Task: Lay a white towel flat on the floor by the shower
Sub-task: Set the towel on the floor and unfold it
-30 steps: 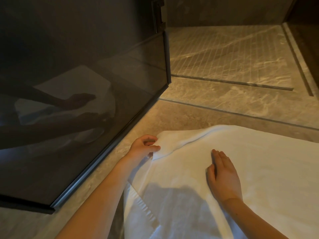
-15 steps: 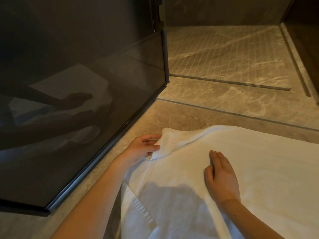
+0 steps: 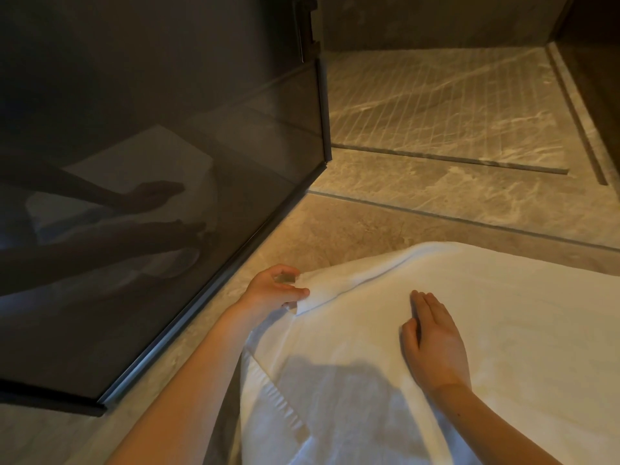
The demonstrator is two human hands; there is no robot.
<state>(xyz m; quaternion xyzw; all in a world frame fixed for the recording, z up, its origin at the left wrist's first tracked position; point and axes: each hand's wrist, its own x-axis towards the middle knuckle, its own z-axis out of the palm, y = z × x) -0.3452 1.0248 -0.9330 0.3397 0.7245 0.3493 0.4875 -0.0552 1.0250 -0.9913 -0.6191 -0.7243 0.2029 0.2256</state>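
A white towel [image 3: 503, 317] lies spread on the stone floor just outside the shower threshold. Its far left corner is lifted and folded in a ridge. My left hand [image 3: 273, 292] pinches that corner between thumb and fingers, close to the glass panel. My right hand [image 3: 434, 340] lies flat, palm down, on the middle of the towel with fingers together. The towel's near left edge is rumpled, and its right side runs out of view.
A dark tinted glass shower panel [image 3: 151, 182] with a metal bottom rail [image 3: 188, 317] stands to the left and reflects my arms. The grooved shower floor [image 3: 436, 99] lies beyond a threshold strip [image 3: 469, 223]. Dark walls close the back and right.
My left hand has shifted the pinched corner slightly left and outward towards the glass. My right hand has stayed flat on the towel.
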